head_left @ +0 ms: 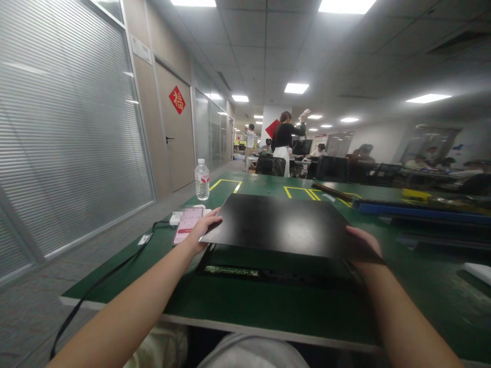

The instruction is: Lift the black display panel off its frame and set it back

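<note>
A thin, glossy black panel (284, 225), like a flat display screen, is held level above the green table. My left hand (205, 229) grips its left edge, thumb on top and fingers beneath. On the right edge, my right hand (364, 245) holds it the same way, its fingers mostly hidden underneath. Below the panel lies a dark frame (276, 276), mostly in shadow, with a strip of green circuit board (232, 271) along its near side. A phone (187, 225) with a lit screen lies just left of my left hand.
The green table (126, 273) carries yellow tape outlines. A water bottle (202, 179) stands at the back left. A black cable (111, 266) runs off the left edge. Long blue and dark strips (418, 210) lie at the right. Beyond, a person (284, 140) stands near chairs.
</note>
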A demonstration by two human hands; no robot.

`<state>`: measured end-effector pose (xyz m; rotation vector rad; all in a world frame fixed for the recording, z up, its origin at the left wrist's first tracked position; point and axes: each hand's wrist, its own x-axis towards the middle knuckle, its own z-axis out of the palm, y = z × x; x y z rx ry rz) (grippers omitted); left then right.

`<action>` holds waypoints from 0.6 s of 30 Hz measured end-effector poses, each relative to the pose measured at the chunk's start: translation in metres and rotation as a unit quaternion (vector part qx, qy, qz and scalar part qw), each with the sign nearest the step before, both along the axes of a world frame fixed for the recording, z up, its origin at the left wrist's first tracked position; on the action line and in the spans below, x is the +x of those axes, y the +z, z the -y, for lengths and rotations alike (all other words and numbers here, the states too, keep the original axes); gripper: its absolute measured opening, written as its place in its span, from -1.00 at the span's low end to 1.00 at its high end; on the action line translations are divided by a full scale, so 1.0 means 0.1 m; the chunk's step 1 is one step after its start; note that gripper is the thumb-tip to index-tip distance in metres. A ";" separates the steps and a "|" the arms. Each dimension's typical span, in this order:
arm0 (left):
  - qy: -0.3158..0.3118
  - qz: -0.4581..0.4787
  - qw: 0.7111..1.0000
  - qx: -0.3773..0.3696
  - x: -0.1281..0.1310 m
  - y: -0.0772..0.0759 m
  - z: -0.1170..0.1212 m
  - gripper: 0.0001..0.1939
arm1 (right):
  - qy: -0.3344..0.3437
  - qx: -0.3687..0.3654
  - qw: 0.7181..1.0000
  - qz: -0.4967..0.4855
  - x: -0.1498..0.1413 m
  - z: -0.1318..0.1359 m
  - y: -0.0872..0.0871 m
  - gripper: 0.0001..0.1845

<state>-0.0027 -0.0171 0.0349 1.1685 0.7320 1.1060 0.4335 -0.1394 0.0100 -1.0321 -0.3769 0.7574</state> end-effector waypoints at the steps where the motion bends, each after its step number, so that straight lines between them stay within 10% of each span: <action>1: 0.002 -0.018 1.000 0.004 0.01 -0.01 -0.01 -0.36 | -0.011 -0.003 1.000 -0.018 0.02 -0.01 0.00 -0.89; 11: 0.083 -0.182 0.969 0.146 0.04 -0.25 -0.20 -0.40 | -0.096 0.041 0.994 -0.040 0.03 0.00 0.05 -0.89; 18: 0.095 -0.369 0.885 0.268 -0.01 -0.31 -0.21 -0.46 | -0.153 0.060 0.979 -0.123 0.03 -0.03 0.09 -0.89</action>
